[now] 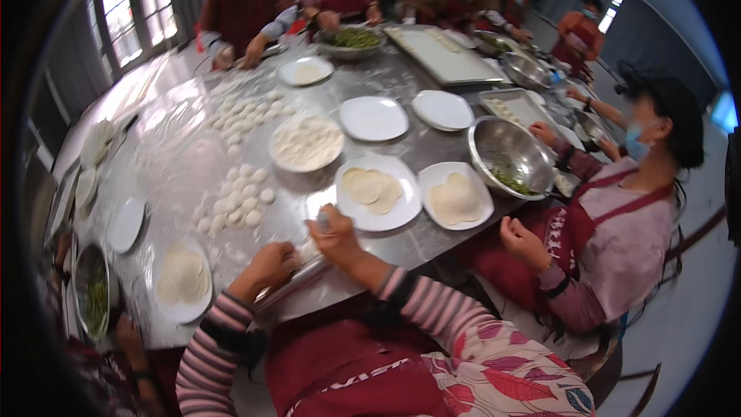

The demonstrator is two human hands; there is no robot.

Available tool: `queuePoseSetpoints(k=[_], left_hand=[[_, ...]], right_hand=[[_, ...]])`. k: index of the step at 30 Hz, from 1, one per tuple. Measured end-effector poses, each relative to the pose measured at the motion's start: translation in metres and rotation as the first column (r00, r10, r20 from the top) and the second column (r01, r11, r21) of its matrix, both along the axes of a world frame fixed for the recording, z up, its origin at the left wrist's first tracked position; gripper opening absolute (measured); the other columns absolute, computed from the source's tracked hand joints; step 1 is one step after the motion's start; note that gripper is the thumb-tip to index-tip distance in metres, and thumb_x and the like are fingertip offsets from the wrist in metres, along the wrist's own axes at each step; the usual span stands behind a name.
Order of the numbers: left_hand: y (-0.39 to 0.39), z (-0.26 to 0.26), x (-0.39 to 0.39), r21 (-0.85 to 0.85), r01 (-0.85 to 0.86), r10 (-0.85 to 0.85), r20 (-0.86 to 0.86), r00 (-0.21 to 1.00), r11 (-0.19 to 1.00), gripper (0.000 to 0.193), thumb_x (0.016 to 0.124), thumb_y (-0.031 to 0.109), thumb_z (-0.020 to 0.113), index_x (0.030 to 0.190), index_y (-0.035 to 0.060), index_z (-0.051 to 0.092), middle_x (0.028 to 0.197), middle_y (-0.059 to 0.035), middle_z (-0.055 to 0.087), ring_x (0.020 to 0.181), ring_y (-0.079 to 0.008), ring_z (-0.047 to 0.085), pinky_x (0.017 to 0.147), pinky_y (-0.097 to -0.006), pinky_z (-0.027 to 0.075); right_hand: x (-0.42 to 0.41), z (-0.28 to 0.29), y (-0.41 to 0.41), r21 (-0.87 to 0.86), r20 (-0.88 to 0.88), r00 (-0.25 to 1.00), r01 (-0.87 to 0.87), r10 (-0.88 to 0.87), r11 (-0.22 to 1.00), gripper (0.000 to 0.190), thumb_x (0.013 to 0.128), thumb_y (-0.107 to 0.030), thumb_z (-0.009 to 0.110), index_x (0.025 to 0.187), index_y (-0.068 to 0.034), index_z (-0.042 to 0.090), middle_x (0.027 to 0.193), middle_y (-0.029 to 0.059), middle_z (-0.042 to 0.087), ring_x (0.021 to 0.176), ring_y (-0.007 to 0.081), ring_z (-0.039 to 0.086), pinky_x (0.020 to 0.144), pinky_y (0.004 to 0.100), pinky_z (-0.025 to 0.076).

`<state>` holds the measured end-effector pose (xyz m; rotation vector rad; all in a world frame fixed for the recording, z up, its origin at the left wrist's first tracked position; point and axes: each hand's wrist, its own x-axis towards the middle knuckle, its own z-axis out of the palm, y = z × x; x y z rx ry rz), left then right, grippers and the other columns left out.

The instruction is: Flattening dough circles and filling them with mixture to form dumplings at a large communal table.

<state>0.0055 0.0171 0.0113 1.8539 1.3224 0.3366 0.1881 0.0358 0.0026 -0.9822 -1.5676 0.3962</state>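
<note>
My right hand [338,240] is closed around a thin rolling pin, whose grey end [323,220] sticks up out of the fist. Just left of it, at the near table edge, my left hand [269,266] has its fingers curled beside a pale bit of dough [305,250]. The palm side is hidden, so its hold is unclear. Under both hands runs a pale, shiny strip [289,284] along the edge. Beyond them lie small dough balls [246,197] and a white bowl of flour [307,143]. A plate [409,200] right of my right hand carries flat round dough wrappers [372,190].
More wrappers lie on plates to the right [456,200] and left [183,278]. A steel bowl of chopped green filling [509,156] stands near a seated co-worker [613,208]. Further dough balls [246,116], a large tray [443,55] and several co-workers are across the floury metal table [173,174].
</note>
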Motion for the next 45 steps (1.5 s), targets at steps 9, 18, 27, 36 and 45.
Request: queuePoseSetpoints(k=[9, 18, 27, 36, 45], left_hand=[[-0.011, 0.009, -0.002, 0.111, -0.075, 0.067, 0.071, 0.995, 0.991, 0.017, 0.076, 0.01, 0.056, 0.088, -0.0011, 0.057, 0.078, -0.0155, 0.061, 0.072, -0.0236, 0.058, 0.068, -0.0348, 0.046], [-0.016, 0.0, -0.012, 0.12, -0.088, 0.089, -0.004, 0.996, 0.989, 0.018, 0.076, 0.014, 0.055, 0.086, 0.0002, 0.06, 0.08, -0.0201, 0.062, 0.076, -0.0324, 0.06, 0.069, -0.0388, 0.046], [0.001, -0.003, 0.012, 0.225, -0.153, 0.161, -0.017, 0.987, 0.962, 0.017, 0.077, 0.014, 0.054, 0.085, -0.001, 0.06, 0.078, -0.0194, 0.062, 0.076, -0.03, 0.06, 0.068, -0.0357, 0.046], [-0.011, 0.001, -0.011, 0.106, -0.093, 0.091, 0.023, 0.996, 0.99, 0.014, 0.076, 0.011, 0.059, 0.084, 0.0002, 0.062, 0.075, -0.014, 0.064, 0.069, -0.0236, 0.06, 0.064, -0.0346, 0.046], [-0.011, 0.019, 0.0, 0.077, -0.104, 0.108, -0.053, 0.993, 0.992, 0.016, 0.076, 0.014, 0.059, 0.082, 0.0004, 0.063, 0.07, -0.012, 0.063, 0.064, -0.0194, 0.059, 0.061, -0.0333, 0.046]], right_hand=[[0.007, 0.021, -0.012, 0.021, 0.13, 0.986, 0.105, -0.107, 0.994, 0.023, 0.072, -0.008, 0.07, 0.079, -0.004, 0.049, 0.06, 0.0149, 0.055, 0.051, 0.0335, 0.057, 0.046, 0.0388, 0.044], [0.015, 0.011, -0.053, -0.046, 0.071, 0.993, 0.099, -0.096, 0.994, 0.028, 0.069, -0.009, 0.073, 0.083, -0.003, 0.048, 0.058, 0.0164, 0.054, 0.051, 0.0352, 0.056, 0.047, 0.0382, 0.044], [-0.007, 0.016, 0.01, 0.031, 0.103, 0.984, 0.144, -0.147, 0.989, 0.026, 0.069, -0.007, 0.072, 0.079, -0.004, 0.049, 0.058, 0.0156, 0.054, 0.051, 0.0354, 0.055, 0.048, 0.0395, 0.043], [0.006, 0.009, -0.028, -0.066, 0.072, 0.988, 0.141, -0.136, 0.988, 0.024, 0.07, -0.007, 0.071, 0.08, -0.004, 0.049, 0.06, 0.0159, 0.056, 0.052, 0.0342, 0.057, 0.049, 0.0389, 0.045], [0.013, 0.015, -0.02, -0.01, 0.127, 0.983, 0.137, -0.134, 0.991, 0.022, 0.072, -0.008, 0.07, 0.081, -0.005, 0.05, 0.059, 0.0149, 0.054, 0.053, 0.0352, 0.057, 0.049, 0.0393, 0.045]])
